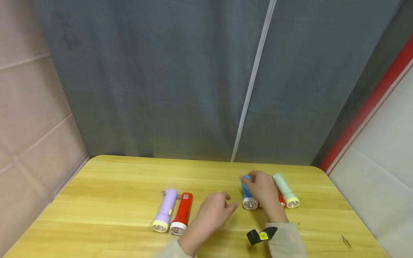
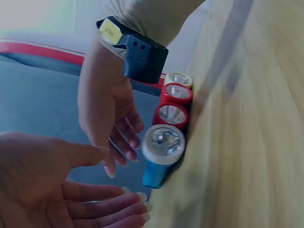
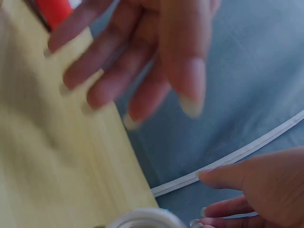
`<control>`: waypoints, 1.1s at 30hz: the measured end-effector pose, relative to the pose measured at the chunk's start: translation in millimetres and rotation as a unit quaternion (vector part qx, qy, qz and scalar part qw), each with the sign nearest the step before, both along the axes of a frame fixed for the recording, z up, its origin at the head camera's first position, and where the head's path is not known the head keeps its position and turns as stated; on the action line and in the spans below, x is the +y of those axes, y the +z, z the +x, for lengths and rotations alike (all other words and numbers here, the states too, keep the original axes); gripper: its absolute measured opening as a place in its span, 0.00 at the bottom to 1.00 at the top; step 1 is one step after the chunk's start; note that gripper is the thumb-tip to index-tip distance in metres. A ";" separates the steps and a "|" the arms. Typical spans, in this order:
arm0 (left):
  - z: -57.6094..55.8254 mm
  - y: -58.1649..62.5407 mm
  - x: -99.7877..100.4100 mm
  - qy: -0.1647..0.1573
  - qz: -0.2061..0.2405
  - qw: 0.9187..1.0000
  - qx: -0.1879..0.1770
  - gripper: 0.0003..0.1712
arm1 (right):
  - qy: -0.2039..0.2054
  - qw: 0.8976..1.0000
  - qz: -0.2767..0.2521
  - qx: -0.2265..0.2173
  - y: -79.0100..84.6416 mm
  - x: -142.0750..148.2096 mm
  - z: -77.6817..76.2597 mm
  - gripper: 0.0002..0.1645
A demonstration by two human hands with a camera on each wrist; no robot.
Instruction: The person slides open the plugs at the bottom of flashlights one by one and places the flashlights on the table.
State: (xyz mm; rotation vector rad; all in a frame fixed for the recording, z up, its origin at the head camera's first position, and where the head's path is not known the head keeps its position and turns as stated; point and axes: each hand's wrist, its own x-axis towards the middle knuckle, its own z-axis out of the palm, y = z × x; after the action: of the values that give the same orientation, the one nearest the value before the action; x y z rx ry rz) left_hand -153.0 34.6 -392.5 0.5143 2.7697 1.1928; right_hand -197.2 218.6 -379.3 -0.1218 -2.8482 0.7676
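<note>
My right hand (image 1: pixel 266 190) hovers over the flashlights on the right, fingers loosely bent with nothing gripped. Under its fingertips in the head view lies a blue flashlight (image 1: pixel 247 195) with a white rim. Two red flashlights, the nearer one (image 2: pixel 172 115) and the farther one (image 2: pixel 178 93), lie beside it, partly covered by the hand in the head view. A mint-green flashlight (image 1: pixel 285 190) with a yellow rim ends this row. To the left, my empty left hand (image 1: pixel 211 211) is held above the table, thumb apart from its relaxed fingers.
On the left of the wooden table (image 1: pixel 106 200), a lilac flashlight (image 1: pixel 166 208) and a red flashlight (image 1: pixel 183 211) lie side by side, lamp ends toward me. Behind the table hangs a grey curtain (image 1: pixel 161 89). White panels (image 1: pixel 380 150) stand at the right.
</note>
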 end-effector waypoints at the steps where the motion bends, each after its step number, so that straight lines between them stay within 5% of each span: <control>1: -2.1 -3.0 4.4 0.005 0.007 1.000 -0.004 0.24 | -0.002 1.000 0.004 0.002 -1.4 0.4 -0.5 0.26; 9: -13.5 -18.5 31.1 0.033 0.049 0.998 -0.026 0.27 | -0.010 1.000 0.012 0.008 -8.0 3.4 -5.5 0.22; 17: -19.6 -31.3 42.2 0.082 0.063 0.995 -0.002 0.20 | -0.032 0.999 0.008 -0.002 -16.1 -1.1 -6.6 0.19; 33: -19.7 -38.4 40.5 0.086 0.069 0.994 -0.009 0.22 | -0.043 0.998 -0.011 -0.050 -24.1 -20.4 -4.4 0.18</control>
State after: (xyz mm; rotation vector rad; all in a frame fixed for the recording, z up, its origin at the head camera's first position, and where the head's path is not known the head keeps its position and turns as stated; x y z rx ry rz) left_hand -172.7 75.2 -430.9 0.2776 2.7763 1.4250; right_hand -201.6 198.2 -403.4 -0.2930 -2.9068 0.7972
